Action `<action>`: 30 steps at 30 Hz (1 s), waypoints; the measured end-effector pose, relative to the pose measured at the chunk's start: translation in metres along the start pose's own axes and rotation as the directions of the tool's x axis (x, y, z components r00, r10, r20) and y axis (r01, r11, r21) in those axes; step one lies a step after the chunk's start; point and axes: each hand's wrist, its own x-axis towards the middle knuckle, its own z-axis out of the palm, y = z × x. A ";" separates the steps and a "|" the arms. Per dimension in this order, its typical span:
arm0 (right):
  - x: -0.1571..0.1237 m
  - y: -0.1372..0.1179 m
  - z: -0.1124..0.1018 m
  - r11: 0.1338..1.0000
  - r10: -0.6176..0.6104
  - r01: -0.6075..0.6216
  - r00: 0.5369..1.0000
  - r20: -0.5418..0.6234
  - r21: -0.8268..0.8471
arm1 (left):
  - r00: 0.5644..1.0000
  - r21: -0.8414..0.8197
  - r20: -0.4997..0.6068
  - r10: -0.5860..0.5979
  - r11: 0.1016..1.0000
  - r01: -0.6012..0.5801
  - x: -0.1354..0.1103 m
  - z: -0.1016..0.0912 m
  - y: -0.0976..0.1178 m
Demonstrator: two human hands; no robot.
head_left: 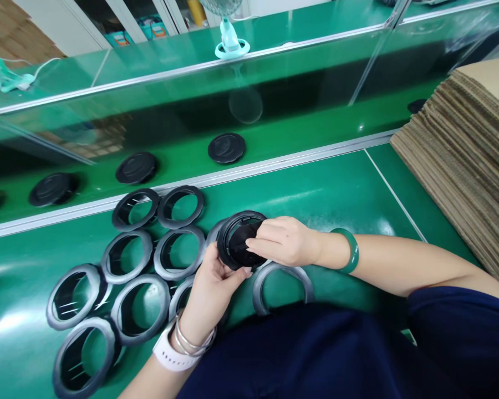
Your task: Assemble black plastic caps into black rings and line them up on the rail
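I hold a black round plastic ring part tilted up above the green bench. My left hand grips its lower edge, thumb on the rim. My right hand is closed over its right side, fingers pressing a dark disc into its middle. Several grey-black open rings lie flat in rows to the left of my hands. One more ring lies just below my right hand.
Three black round caps sit on the green conveyor belt beyond a metal rail. A tall stack of flat cardboard sheets fills the right side. A small teal fan base stands at the far back.
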 end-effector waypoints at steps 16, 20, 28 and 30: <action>0.004 -0.009 -0.003 0.963 0.225 -0.261 0.914 0.337 0.065 | 0.999 0.014 0.037 -0.001 1.000 0.000 0.000 -0.003 -0.002; 0.005 -0.009 -0.006 0.957 0.232 -0.276 0.911 0.342 0.087 | 0.999 -0.020 0.044 -0.005 1.000 0.006 -0.001 -0.004 -0.001; 0.009 -0.010 -0.011 0.964 0.212 -0.253 0.920 0.329 0.087 | 0.999 -0.047 0.052 0.016 0.999 -0.013 0.000 -0.004 0.002; 0.009 -0.010 -0.012 0.965 0.205 -0.245 0.924 0.323 0.089 | 0.998 -0.056 0.055 0.008 0.998 -0.005 0.001 -0.005 0.002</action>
